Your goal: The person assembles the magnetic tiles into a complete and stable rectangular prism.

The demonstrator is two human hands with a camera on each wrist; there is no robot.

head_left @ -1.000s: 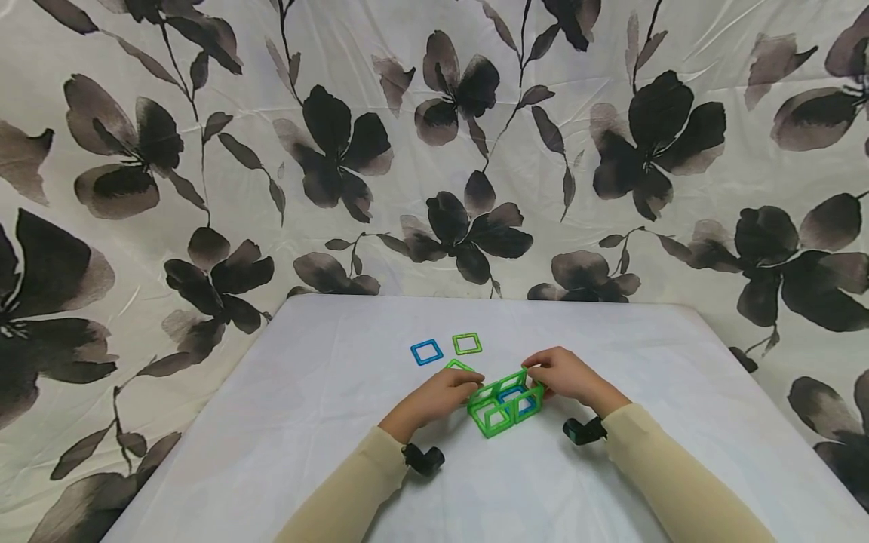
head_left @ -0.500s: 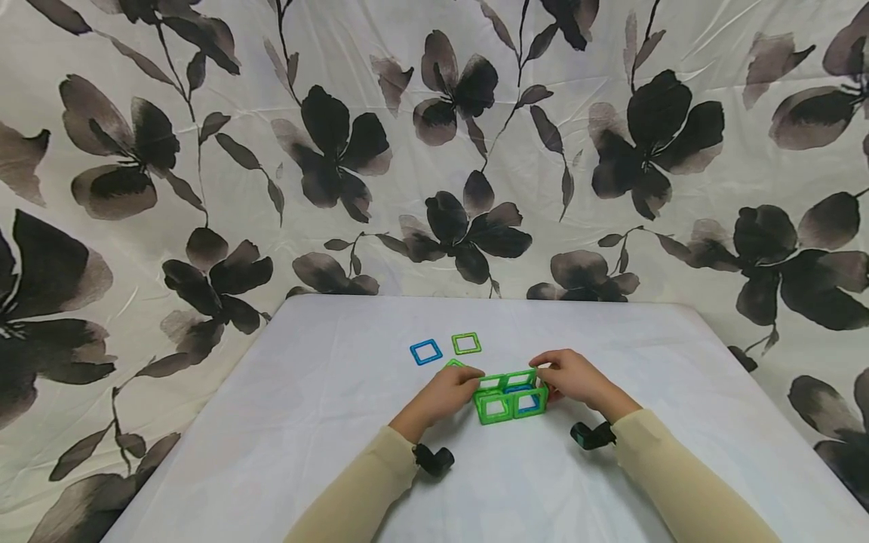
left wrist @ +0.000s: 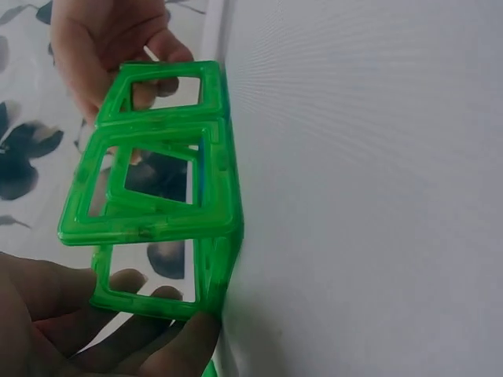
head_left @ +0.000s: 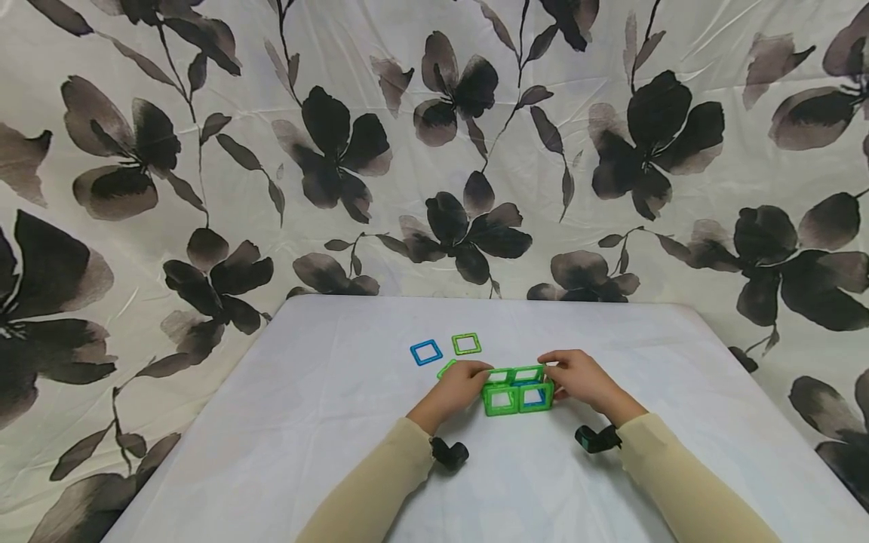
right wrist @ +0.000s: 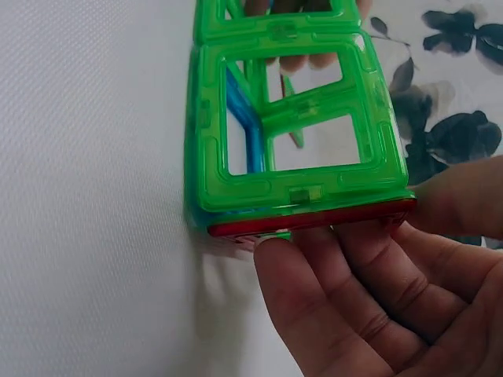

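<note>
A box built of magnetic tiles (head_left: 519, 400) stands on the white table between my hands, its long side facing me. Its walls are mostly green open-centred squares, and a blue tile (right wrist: 255, 145) lies at its base. At the left end, my left hand (head_left: 458, 388) grips the green end tile (left wrist: 145, 305) with thumb and fingers. My right hand (head_left: 580, 381) holds the opposite end, where a red tile (right wrist: 314, 217) forms the end wall; the fingers lie against its outer face and the thumb at its upper corner.
Behind the box lie a loose blue square tile (head_left: 431, 361) and a loose green square tile (head_left: 468, 353). Another green tile (head_left: 446, 369) is partly hidden by the left hand. A floral cloth (head_left: 462, 151) hangs behind the white table (head_left: 326, 422).
The box has turned from a slant to nearly square-on and shifted slightly right and away. Both hands have moved right with it, the left more, covering more of the nearby green tile.
</note>
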